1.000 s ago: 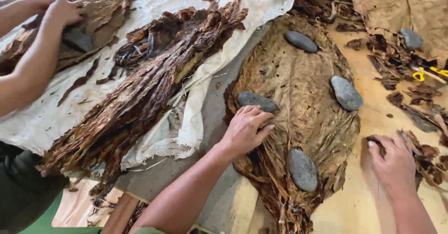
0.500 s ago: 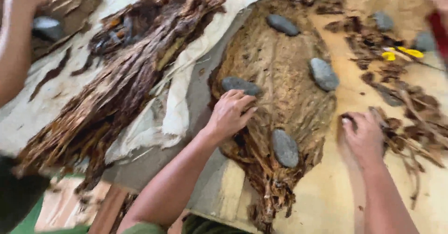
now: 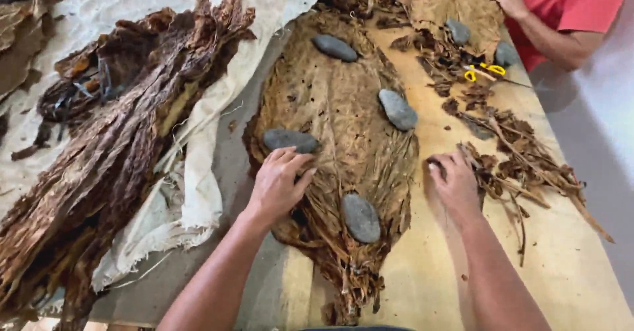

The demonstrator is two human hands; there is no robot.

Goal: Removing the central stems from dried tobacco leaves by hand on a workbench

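A: Wooden tabletop, pale and smooth, fills the head view; frayed off-white cloth covers the left half.

B: On the cloth?

A: Long bundle of dark, crinkled dried leaves, upper left to lower left.

B: Centre?

A: Flattened stack of brown leaves, papery, weighted by smooth oval grey stones.

B: Hands?

A: Left hand flat on the stack's left edge, fingers spread, gripping nothing, fingertips just at one stone. Right hand loosely curled over leaf scraps, centre right; can't tell if it grips any.

B: Else?

A: Yellow-handled scissors, red-shirted person, upper right.
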